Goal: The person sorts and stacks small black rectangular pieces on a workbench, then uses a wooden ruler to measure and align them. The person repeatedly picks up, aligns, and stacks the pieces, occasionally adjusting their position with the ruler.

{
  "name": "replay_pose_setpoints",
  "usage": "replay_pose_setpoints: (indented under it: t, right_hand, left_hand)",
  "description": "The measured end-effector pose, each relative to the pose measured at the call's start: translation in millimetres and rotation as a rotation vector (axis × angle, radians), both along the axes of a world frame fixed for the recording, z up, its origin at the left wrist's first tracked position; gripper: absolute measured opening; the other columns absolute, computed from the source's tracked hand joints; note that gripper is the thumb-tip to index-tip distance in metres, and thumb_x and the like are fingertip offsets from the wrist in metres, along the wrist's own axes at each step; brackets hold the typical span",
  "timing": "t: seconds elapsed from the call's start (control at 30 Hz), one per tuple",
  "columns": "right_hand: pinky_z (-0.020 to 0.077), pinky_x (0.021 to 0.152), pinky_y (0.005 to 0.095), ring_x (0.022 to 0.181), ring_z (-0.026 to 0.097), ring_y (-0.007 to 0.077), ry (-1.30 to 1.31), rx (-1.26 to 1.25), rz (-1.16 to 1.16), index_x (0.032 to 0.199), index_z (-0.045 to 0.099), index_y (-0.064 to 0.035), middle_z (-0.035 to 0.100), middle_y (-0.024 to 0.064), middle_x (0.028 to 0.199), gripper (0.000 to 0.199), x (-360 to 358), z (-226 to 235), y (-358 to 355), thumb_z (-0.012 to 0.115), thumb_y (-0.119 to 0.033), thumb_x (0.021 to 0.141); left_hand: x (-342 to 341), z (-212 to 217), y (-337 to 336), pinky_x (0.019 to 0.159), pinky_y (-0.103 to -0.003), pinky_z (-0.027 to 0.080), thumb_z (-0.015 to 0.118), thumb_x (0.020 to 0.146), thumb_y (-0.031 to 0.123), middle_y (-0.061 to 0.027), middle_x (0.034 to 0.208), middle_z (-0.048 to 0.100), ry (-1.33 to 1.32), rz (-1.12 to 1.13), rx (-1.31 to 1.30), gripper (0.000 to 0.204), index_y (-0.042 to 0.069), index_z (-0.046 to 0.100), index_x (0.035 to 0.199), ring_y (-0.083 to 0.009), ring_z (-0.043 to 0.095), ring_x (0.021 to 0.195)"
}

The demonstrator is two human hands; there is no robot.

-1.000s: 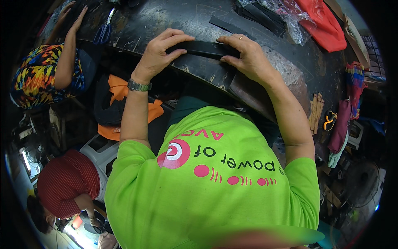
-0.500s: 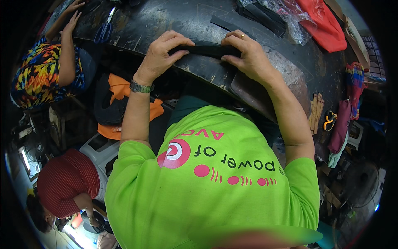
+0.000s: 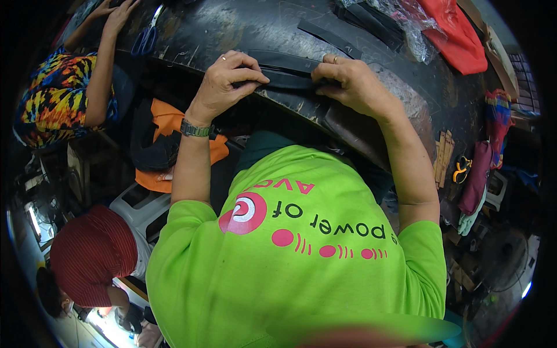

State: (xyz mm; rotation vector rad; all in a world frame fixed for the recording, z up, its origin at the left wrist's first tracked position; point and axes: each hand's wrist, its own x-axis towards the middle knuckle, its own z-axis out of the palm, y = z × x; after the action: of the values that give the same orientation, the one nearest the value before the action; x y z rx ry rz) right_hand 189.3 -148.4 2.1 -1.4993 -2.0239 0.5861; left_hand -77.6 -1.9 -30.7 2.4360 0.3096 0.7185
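Note:
A black strip, seemingly leather or fabric, stretches between my two hands at the near edge of the dark worktable. My left hand pinches its left end between thumb and fingers. At the other end, my right hand has thumb and forefinger closed on it. Just beyond, another black band runs alongside on the tabletop; whether it joins the held strip, I cannot tell. A separate narrow black strip lies farther back, past my right hand.
Blue-handled scissors lie at the left, near another person's hands. Farther right are dark strips, clear plastic and red material. Beside my right forearm sit a stone slab, wooden sticks and orange-handled snips.
Both hands have come slightly nearer to me, lowering the held strip toward the table edge. A black band now shows beyond it. The person at the left has shifted their hands right.

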Motion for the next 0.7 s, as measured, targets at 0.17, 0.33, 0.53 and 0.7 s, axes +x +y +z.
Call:
replay_pose_setpoints:
  t: [0.17,0.33,0.53,0.7]
  right_hand:
    - [0.0532,0.078,0.0412,0.090,0.067,0.0328,-0.057,-0.053,0.046,0.096,0.072,-0.0085,0.066,0.0100,0.093,0.020,2,-1,0,0.077,-0.006,0.076]
    - [0.0530,0.079,0.0402,0.088,0.067,0.0321,-0.026,-0.067,0.052,0.094,0.073,-0.0082,0.066,0.0098,0.092,0.019,3,-3,1,0.078,-0.007,0.077]
    - [0.0517,0.075,0.0307,0.082,0.065,0.0201,0.303,-0.058,0.024,0.095,0.072,-0.0050,0.064,0.0039,0.085,0.015,6,-2,4,0.078,-0.010,0.083]
    - [0.0502,0.060,0.0213,0.066,0.062,0.0086,1.015,-0.343,-0.175,0.108,0.071,-0.0034,0.069,0.0032,0.082,0.020,17,1,3,0.076,-0.008,0.089]
  left_hand:
    - [-3,1,-2,0.085,-0.033,0.051,0.076,0.072,-0.004,-0.0013,0.096,0.067,0.030,0.008,0.007,0.027,0.012,0.081,0.094,-0.0192,0.062,0.097]
    - [-5,1,-4,0.085,-0.033,0.051,0.075,0.074,-0.003,-0.0015,0.096,0.067,0.035,0.017,-0.010,0.026,0.012,0.081,0.094,-0.0198,0.061,0.097]
    - [-2,5,-7,0.077,-0.027,0.055,0.075,0.085,0.001,-0.0020,0.102,0.071,-0.141,0.072,-0.261,0.022,0.009,0.078,0.105,-0.0135,0.066,0.089]
    - [-1,14,-10,0.063,-0.013,0.053,0.070,0.095,0.007,-0.0017,0.099,0.071,-0.253,0.138,-1.017,0.025,0.004,0.072,0.120,-0.0035,0.065,0.071]
